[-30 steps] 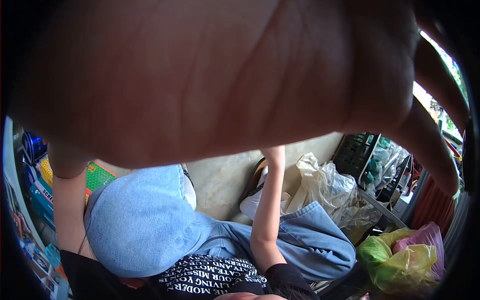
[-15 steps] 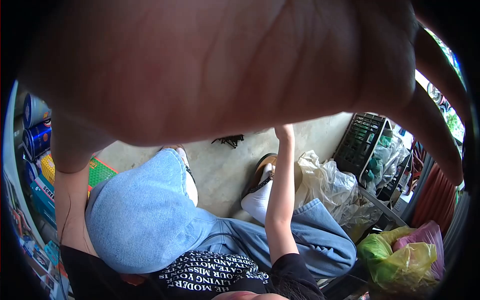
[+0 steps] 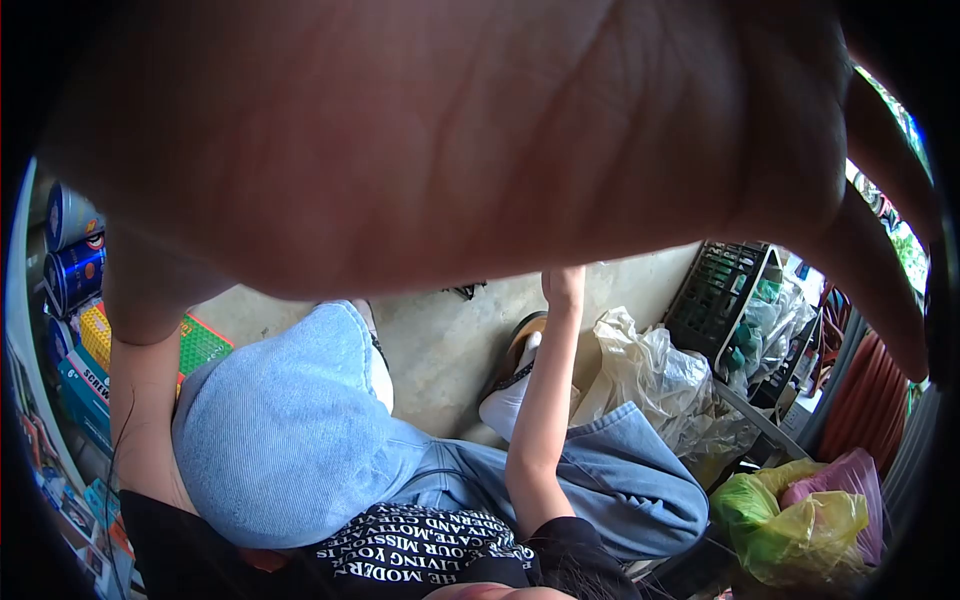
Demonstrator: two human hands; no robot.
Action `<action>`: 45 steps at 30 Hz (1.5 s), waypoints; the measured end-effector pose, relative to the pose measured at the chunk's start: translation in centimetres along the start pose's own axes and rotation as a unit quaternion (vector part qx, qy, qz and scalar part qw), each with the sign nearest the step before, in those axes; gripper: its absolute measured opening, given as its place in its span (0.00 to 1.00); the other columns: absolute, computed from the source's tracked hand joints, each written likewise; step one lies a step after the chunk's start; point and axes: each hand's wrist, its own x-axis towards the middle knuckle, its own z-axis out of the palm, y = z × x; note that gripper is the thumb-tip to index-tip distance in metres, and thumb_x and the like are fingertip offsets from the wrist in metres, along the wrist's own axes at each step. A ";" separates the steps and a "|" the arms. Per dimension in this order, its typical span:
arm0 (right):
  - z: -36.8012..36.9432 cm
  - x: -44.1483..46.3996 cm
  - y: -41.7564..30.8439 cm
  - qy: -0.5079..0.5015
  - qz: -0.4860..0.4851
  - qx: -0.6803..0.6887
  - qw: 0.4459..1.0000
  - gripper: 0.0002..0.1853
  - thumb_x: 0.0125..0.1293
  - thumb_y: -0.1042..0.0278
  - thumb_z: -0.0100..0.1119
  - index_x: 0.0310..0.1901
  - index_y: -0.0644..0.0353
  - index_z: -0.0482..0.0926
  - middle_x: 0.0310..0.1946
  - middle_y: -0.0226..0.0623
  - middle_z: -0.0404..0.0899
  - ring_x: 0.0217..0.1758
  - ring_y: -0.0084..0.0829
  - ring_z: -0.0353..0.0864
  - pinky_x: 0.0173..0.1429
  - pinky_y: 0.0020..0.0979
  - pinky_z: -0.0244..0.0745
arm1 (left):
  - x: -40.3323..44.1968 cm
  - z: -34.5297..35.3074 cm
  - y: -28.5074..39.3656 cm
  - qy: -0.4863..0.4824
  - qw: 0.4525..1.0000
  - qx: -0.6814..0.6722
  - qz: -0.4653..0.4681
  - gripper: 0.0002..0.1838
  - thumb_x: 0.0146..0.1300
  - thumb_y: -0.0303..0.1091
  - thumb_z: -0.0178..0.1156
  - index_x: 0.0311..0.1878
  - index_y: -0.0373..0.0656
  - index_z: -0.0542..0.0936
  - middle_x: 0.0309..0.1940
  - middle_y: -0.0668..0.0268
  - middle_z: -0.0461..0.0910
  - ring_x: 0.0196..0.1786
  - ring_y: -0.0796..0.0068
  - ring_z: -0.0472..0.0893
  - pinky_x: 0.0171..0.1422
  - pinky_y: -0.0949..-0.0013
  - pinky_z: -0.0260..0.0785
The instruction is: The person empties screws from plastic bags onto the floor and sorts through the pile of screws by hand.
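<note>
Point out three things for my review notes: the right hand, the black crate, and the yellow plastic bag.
Right hand (image 3: 564, 286): head view, on the visible part near the wrist.
Black crate (image 3: 712, 300): head view, on its latticed side.
Yellow plastic bag (image 3: 822, 525): head view, on its crumpled front.

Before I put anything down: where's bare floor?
Bare floor shows between left knee and right shoe, and, smaller, between right hand and black crate. Crowded: plastic bags rightward, boxes leftward. Left hand hides the rest.

The jeans (image 3: 285, 430) are matt denim, the bags (image 3: 820, 525) crinkled glossy plastic, the floor (image 3: 435, 350) smooth
</note>
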 end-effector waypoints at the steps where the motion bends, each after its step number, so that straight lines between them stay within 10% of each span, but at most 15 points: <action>1: -0.7 0.1 0.1 -0.002 0.001 0.002 1.000 0.25 0.63 0.74 0.61 0.61 0.63 0.66 0.57 0.39 0.72 0.59 0.33 0.73 0.65 0.37 0.68 | -0.1 -0.1 0.0 0.001 1.000 0.002 -0.001 0.32 0.69 0.59 0.37 0.50 0.37 0.73 0.46 0.60 0.79 0.55 0.62 0.76 0.65 0.61 0.65; 16: -7.3 -2.1 -3.1 -0.003 0.057 0.000 0.998 0.28 0.62 0.71 0.64 0.63 0.62 0.66 0.57 0.38 0.75 0.62 0.35 0.72 0.68 0.40 0.65 | -0.6 -0.5 0.2 0.006 1.000 -0.004 -0.008 0.32 0.69 0.59 0.37 0.51 0.37 0.73 0.46 0.60 0.79 0.55 0.62 0.76 0.65 0.61 0.65; 21: -11.6 -2.4 -1.0 -0.160 0.062 0.244 0.955 0.30 0.65 0.52 0.60 0.64 0.57 0.68 0.61 0.38 0.73 0.64 0.40 0.71 0.70 0.49 0.60 | -1.1 -0.7 0.2 0.012 1.000 -0.003 -0.008 0.32 0.69 0.59 0.37 0.51 0.36 0.73 0.46 0.60 0.79 0.55 0.62 0.77 0.65 0.62 0.65; 31: -13.1 -1.7 1.1 -0.055 0.070 0.254 0.963 0.40 0.59 0.36 0.60 0.66 0.53 0.66 0.65 0.36 0.68 0.67 0.42 0.67 0.70 0.50 0.60 | -1.0 -0.6 -0.1 0.009 1.000 -0.007 -0.015 0.32 0.69 0.59 0.36 0.51 0.36 0.73 0.46 0.59 0.79 0.55 0.62 0.77 0.65 0.62 0.65; 39: -14.4 2.0 -2.8 0.064 0.106 0.126 0.984 0.31 0.62 0.54 0.62 0.65 0.49 0.66 0.60 0.33 0.73 0.64 0.37 0.69 0.66 0.47 0.64 | -1.3 -0.6 0.3 0.009 1.000 -0.010 -0.007 0.32 0.69 0.59 0.36 0.52 0.36 0.73 0.46 0.59 0.79 0.55 0.62 0.77 0.65 0.62 0.65; 43: -12.4 4.2 -7.9 0.249 0.144 -0.256 0.923 0.30 0.60 0.56 0.65 0.63 0.46 0.66 0.63 0.29 0.67 0.61 0.35 0.69 0.54 0.46 0.71 | -1.5 -0.7 0.3 0.013 1.000 -0.009 -0.006 0.32 0.69 0.59 0.36 0.52 0.36 0.73 0.46 0.59 0.79 0.55 0.62 0.77 0.65 0.62 0.65; 45: -11.3 6.5 -7.4 0.256 -0.220 -0.520 0.785 0.23 0.61 0.58 0.64 0.57 0.49 0.74 0.53 0.34 0.76 0.57 0.38 0.74 0.51 0.43 0.72 | -1.5 -0.7 0.3 0.012 1.000 -0.010 -0.006 0.32 0.69 0.59 0.36 0.52 0.36 0.73 0.46 0.59 0.79 0.55 0.62 0.77 0.65 0.62 0.65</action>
